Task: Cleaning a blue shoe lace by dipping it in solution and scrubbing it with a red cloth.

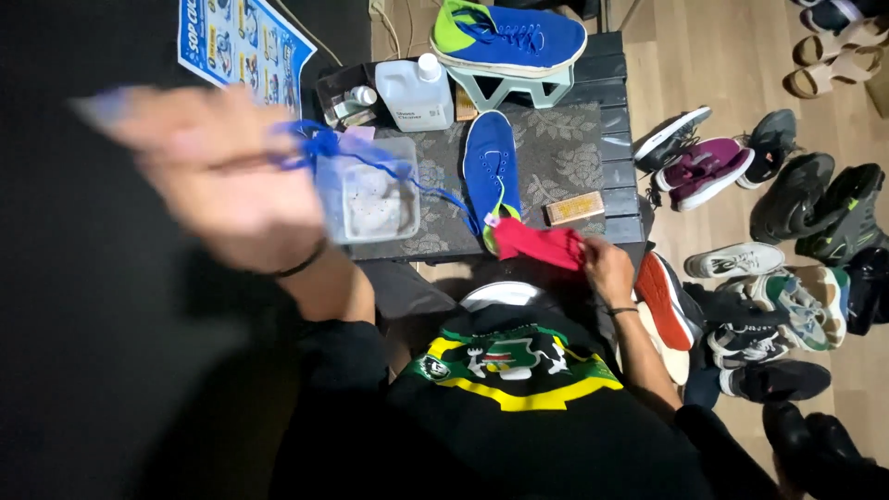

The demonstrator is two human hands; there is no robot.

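Note:
My left hand is raised close to the camera and blurred; it holds a blue shoelace that trails down toward a blue sneaker lying on the low table. My right hand grips a red cloth at the table's front edge, beside the heel of that sneaker. A clear plastic tub of cloudy liquid sits just right of my left hand.
A second blue sneaker rests on a small pale stand at the back. A white jug, small bottles, a wooden brush and a patterned mat are on the table. Several shoes cover the floor at right.

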